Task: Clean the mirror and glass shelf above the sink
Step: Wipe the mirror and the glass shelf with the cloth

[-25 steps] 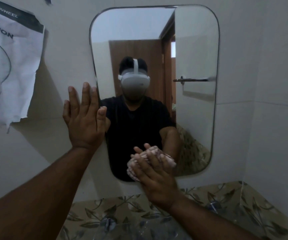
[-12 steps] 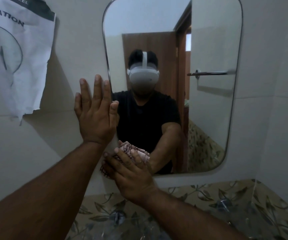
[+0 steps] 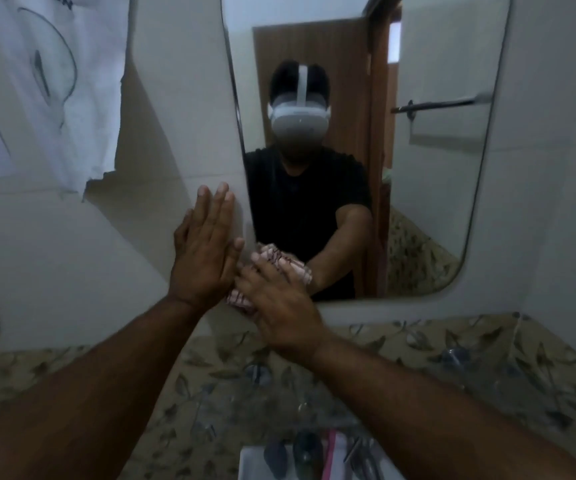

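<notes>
- My left hand [image 3: 206, 247] has slid down the wall since half a second ago. It now lies level with the mirror's lower left corner, and its thumb almost meets my right fingers.
- It is spread flat, fingers straight and close together, palm on the plain pale wall tile [image 3: 54, 271] just left of the mirror's edge.
- My right hand [image 3: 279, 303] stays at that same lower left corner. A second ago it was working nearer the middle of the bottom edge.
- Its fingers lie nearly straight over the cloth [image 3: 238, 300], pressing it flat onto the glass without curling round it.
- The cloth is a soft, bunched wad, pale pink with dark red lines, and it pokes out on the left under my palm.
- The view has come closer, so the top of the mirror [image 3: 435, 202] is now cut off.
- The mirror is a smooth upright pane with rounded corners and a thin dark rim.
- A creased white paper sheet [image 3: 54, 81] with a torn lower edge hangs far left.
- Glossy leaf-patterned tiles [image 3: 418, 358] run below the mirror.
- Small dark objects [image 3: 307, 455] at the near edge are too blurred to name.
</notes>
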